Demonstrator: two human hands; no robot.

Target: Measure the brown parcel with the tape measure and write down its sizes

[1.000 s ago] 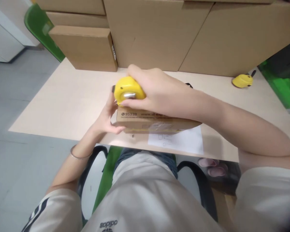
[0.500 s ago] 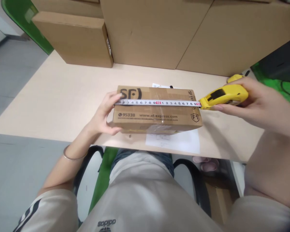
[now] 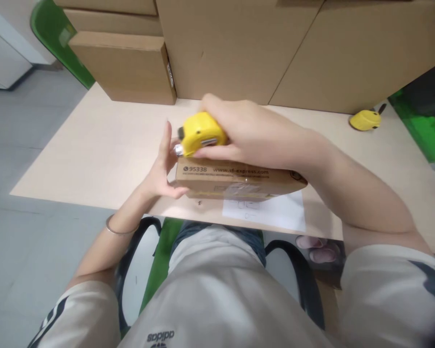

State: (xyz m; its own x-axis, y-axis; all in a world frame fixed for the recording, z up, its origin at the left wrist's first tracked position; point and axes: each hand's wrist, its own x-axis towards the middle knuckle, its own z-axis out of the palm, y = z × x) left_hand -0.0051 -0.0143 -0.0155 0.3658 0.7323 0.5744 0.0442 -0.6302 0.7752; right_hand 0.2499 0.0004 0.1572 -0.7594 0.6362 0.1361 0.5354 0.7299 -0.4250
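A brown cardboard box [image 3: 210, 181] with printed lettering lies on the table [image 3: 72, 162]. My right hand [image 3: 252, 128] reaches across its top, closed round a yellow tape measure [image 3: 205, 130] over the box's left end. The blade is almost wholly inside the case; only a short metal end shows at its mouth. At that same end my left hand [image 3: 155, 179] grips the box, thumb along the near lower corner and index finger lifted. Its other fingers are partly hidden behind the tape measure. Under the box's near side sticks out a white sheet of paper [image 3: 279, 212] with handwriting.
Large cardboard boxes [image 3: 235, 48] stand along the table's back edge, with a flatter carton [image 3: 126, 70] at the left. A second yellow tape measure [image 3: 365, 120] rests at the back right. A green chair [image 3: 50, 34] is beyond the left corner.
My right hand has moved left with the tape measure, from the box's right end to its left. The blade stretched over the box has drawn in. My left index finger has lifted.
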